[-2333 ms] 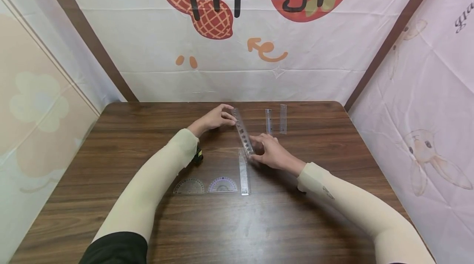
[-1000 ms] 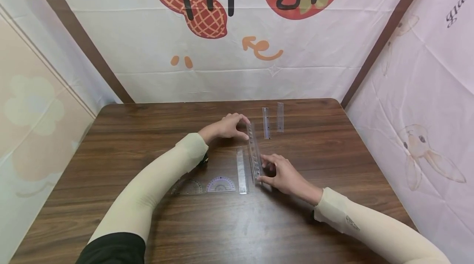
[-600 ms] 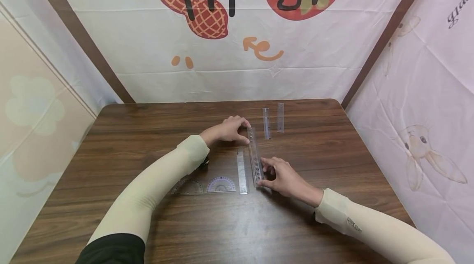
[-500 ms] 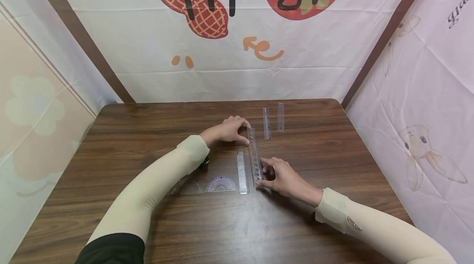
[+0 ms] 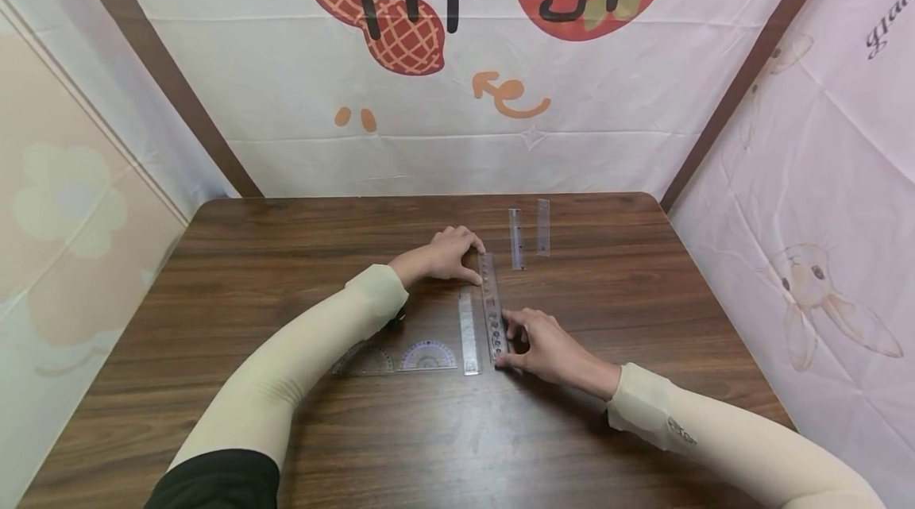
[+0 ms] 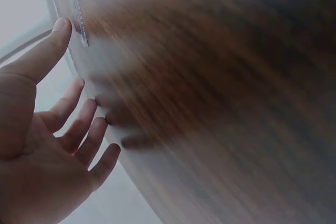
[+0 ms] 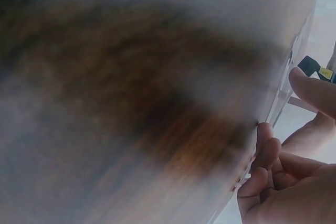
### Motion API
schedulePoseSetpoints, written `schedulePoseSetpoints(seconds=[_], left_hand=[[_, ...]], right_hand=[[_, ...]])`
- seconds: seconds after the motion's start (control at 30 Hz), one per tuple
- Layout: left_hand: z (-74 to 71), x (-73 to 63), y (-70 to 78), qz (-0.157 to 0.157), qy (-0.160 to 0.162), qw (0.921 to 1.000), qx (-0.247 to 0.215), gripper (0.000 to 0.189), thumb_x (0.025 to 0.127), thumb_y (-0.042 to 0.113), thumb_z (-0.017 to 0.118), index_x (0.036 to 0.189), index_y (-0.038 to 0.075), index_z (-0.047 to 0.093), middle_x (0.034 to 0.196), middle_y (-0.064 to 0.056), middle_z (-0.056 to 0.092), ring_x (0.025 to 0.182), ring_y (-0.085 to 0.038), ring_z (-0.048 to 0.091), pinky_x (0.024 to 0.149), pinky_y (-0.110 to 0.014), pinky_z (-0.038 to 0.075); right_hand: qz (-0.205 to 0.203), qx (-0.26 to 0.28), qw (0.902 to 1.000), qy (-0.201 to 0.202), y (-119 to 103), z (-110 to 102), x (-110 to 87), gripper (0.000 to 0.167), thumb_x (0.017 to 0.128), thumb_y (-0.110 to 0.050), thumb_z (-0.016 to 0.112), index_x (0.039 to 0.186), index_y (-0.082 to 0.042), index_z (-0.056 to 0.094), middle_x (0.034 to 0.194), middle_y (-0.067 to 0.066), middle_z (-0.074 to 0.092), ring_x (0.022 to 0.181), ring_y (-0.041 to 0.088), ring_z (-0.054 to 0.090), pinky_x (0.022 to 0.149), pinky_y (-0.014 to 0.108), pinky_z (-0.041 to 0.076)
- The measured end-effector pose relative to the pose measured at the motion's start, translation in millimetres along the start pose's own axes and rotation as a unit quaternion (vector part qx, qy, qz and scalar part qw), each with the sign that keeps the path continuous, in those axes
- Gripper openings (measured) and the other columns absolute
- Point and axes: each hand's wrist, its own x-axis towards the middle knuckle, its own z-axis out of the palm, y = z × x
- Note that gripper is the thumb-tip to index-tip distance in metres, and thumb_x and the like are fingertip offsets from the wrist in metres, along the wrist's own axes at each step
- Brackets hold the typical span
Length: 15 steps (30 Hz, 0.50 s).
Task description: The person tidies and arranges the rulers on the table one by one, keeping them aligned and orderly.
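Observation:
A long clear plastic ruler with round cut-outs [image 5: 492,306] lies lengthwise on the table. My left hand [image 5: 449,255] holds its far end, index fingertip at the end and thumb at the left edge. The other left fingers spread towards the wood in the left wrist view. At the near end, my right hand [image 5: 545,346] holds the same ruler, its thumb near the corner and index finger at the right edge. In the right wrist view the right fingers [image 7: 265,153] curl along the ruler's edge. A plain clear ruler [image 5: 468,334] lies just left of it, almost parallel.
Two protractors, one purple-marked [image 5: 428,356] and one clear [image 5: 372,360], lie left of the rulers; my left forearm partly covers the clear one. Two short rulers, one bluish [image 5: 516,239] and one clear [image 5: 544,228], lie further back. Fabric walls enclose the wooden table [image 5: 608,279].
The long ruler, earlier slanted and tilted further back, has come nearer and right and now lies beside the plain ruler. Both hands moved with it; lately they shift only slightly towards me.

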Motion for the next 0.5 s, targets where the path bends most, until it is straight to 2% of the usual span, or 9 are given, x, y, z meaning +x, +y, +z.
schedulePoseSetpoints(seconds=[0.5], left_hand=[[-0.3, -3.0, 2.7, 0.004, 0.001, 0.9998, 0.018, 0.061, 0.096, 0.047, 0.081, 0.141, 0.011, 0.060, 0.154, -0.013, 0.047, 0.138, -0.034, 0.042, 0.120, -0.053, 0.031]], right_hand=[[-0.014, -0.034, 0.9993, -0.004, -2.8, -1.5, 1.1, 0.082, 0.081, -0.030, 0.097, 0.144, 0.009, 0.060, 0.101, -0.003, 0.067, 0.098, 0.018, 0.057, 0.097, 0.046, 0.047]])
